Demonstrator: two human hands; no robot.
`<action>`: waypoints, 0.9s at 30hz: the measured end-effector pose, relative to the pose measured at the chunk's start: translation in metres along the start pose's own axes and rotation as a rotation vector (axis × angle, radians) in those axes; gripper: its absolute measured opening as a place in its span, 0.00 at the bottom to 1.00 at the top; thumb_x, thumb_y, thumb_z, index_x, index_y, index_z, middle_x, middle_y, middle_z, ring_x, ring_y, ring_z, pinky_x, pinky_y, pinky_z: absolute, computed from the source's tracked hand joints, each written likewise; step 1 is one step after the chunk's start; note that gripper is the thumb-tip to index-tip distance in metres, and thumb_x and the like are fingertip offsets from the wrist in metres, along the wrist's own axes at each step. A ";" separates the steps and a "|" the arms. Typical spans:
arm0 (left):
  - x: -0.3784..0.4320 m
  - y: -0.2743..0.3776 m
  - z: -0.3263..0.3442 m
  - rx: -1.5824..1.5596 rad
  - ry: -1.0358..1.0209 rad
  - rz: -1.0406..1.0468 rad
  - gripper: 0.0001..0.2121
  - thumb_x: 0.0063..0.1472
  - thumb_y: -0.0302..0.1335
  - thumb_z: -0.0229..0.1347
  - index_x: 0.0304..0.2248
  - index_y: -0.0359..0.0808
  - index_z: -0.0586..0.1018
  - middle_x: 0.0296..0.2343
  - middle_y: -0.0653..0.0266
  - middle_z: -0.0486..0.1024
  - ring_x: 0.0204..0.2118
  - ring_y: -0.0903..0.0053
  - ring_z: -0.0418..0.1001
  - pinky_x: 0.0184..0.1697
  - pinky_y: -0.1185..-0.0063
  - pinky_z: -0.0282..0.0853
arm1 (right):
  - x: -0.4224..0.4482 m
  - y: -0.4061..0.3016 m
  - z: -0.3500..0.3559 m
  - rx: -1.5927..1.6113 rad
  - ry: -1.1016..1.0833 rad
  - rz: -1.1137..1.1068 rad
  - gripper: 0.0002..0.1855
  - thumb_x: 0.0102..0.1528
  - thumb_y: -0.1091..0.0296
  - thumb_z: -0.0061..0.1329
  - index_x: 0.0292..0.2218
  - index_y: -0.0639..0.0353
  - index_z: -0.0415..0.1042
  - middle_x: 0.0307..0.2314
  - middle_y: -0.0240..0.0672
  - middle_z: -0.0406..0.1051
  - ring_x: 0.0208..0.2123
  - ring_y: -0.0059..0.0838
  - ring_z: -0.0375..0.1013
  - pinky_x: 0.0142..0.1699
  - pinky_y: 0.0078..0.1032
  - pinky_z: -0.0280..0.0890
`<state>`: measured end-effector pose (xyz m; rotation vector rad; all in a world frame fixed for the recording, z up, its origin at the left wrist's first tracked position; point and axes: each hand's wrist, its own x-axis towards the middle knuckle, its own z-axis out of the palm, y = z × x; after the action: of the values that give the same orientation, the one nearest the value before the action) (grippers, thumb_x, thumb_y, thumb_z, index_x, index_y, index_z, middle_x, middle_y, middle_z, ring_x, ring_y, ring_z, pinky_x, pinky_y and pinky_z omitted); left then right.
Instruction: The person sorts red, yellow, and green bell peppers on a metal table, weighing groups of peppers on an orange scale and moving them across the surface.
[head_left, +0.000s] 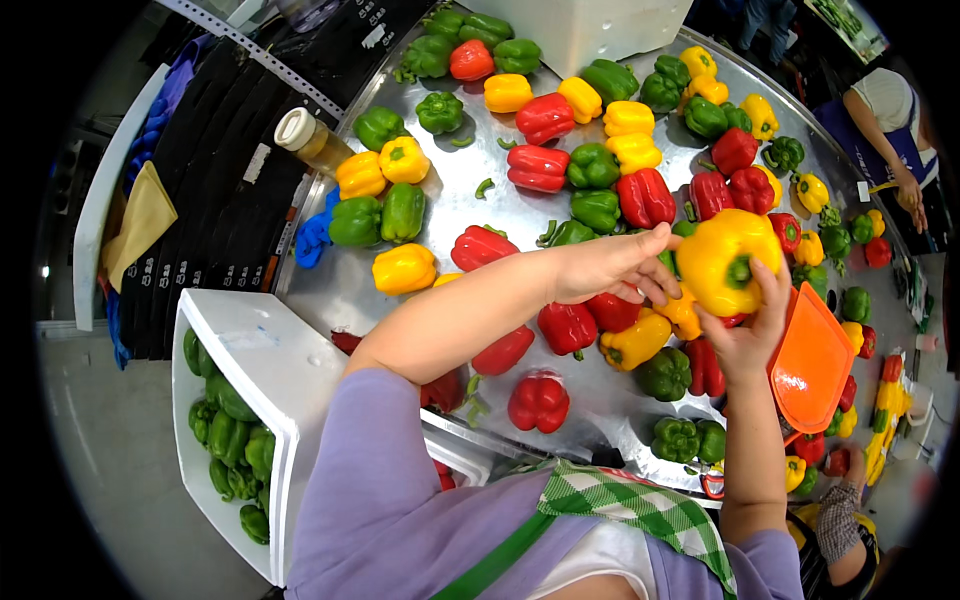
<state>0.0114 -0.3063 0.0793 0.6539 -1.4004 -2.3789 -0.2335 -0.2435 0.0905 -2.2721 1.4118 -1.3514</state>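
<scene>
A large yellow bell pepper (724, 251) is in my right hand (750, 322), raised above the metal table with its green stem end facing me. My left hand (619, 262) reaches across to the pepper's left side with its fingers apart. Its fingertips are close to the pepper; whether they touch it is hard to tell. Below my hands, red, yellow and green peppers lie on the table (457, 199). Among them are a yellow pepper (636, 340), a dark green one (665, 373) and a red one (567, 328).
An orange plastic basket (814, 360) stands beside my right wrist. To my left is a white foam box (292, 360) holding green peppers. Another foam box (592, 30) sits at the far edge. A lidded bottle (319, 142) and blue gloves (315, 232) lie left. Other people (889, 135) are at the right.
</scene>
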 end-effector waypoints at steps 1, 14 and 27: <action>0.003 0.003 -0.006 0.058 -0.039 0.020 0.43 0.60 0.66 0.33 0.64 0.41 0.50 0.52 0.58 0.66 0.53 0.69 0.66 0.57 0.68 0.58 | -0.006 0.003 -0.010 0.068 -0.023 0.134 0.42 0.40 0.74 0.64 0.55 0.58 0.61 0.55 0.46 0.57 0.56 0.43 0.62 0.58 0.37 0.60; -0.154 -0.008 -0.355 1.322 1.639 -0.706 0.45 0.47 0.49 0.63 0.62 0.47 0.57 0.58 0.40 0.55 0.57 0.52 0.62 0.60 0.63 0.58 | -0.141 0.107 -0.194 -0.424 0.456 0.702 0.28 0.58 0.71 0.53 0.58 0.64 0.60 0.52 0.42 0.64 0.52 0.32 0.67 0.56 0.27 0.64; -0.130 0.018 -0.297 0.177 1.424 0.424 0.29 0.57 0.42 0.62 0.53 0.37 0.68 0.46 0.62 0.73 0.45 0.70 0.74 0.46 0.77 0.71 | -0.193 0.130 -0.216 -0.571 0.372 0.833 0.34 0.56 0.63 0.56 0.59 0.63 0.57 0.55 0.45 0.61 0.55 0.36 0.62 0.59 0.30 0.57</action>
<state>0.2790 -0.4730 0.0004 1.4603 -0.8693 -0.9194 -0.5092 -0.0972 0.0292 -1.3061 2.7185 -1.1794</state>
